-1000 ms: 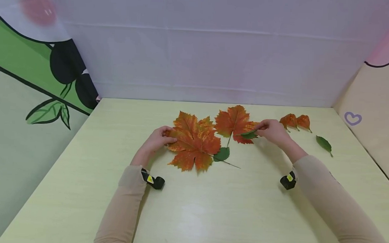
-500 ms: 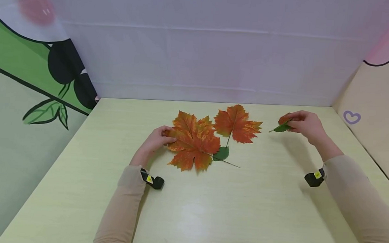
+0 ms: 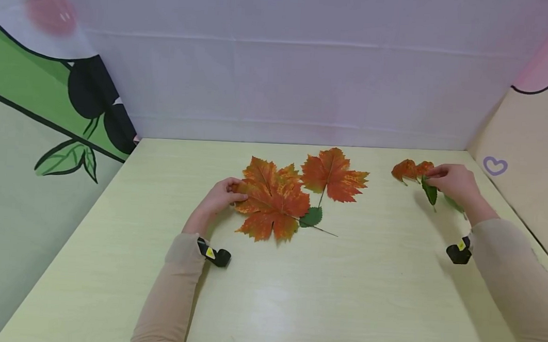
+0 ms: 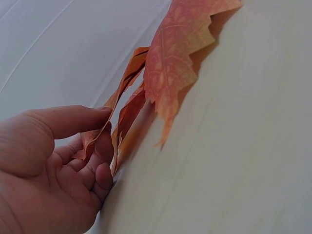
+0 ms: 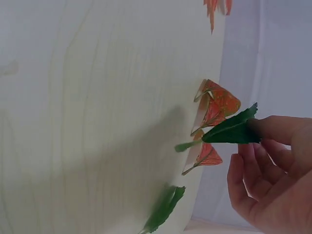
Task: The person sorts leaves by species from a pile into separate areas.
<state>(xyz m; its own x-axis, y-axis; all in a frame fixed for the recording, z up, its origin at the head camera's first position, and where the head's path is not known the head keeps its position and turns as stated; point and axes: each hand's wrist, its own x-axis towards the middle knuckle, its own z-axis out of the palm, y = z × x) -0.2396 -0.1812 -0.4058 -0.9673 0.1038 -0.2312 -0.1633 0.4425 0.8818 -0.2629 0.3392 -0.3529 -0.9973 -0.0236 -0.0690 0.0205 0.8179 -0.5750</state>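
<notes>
My left hand (image 3: 218,198) pinches the left edge of a large orange maple leaf (image 3: 274,204) between thumb and fingers. In the left wrist view, the gripped orange edge (image 4: 114,97) lifts off the table. A small green leaf (image 3: 312,217) lies by its stem, and a second maple leaf (image 3: 331,175) lies behind to the right. Over the right side, my right hand (image 3: 456,184) pinches another green leaf (image 3: 429,191) by its end, stem pointing down. Beneath and behind it sit several small folded orange leaves (image 3: 404,170); the hand partly covers them in the head view.
A loose green leaf (image 5: 165,208) lies on the table, partly behind the right hand in the head view. The pale wooden table (image 3: 267,300) meets a lilac cloth backdrop (image 3: 278,88) at its rear edge. Printed panels stand at both sides.
My right hand has carried the green leaf from beside the second maple leaf rightward to the small orange leaves, turning it stem down. The left hand has stayed on its maple leaf.
</notes>
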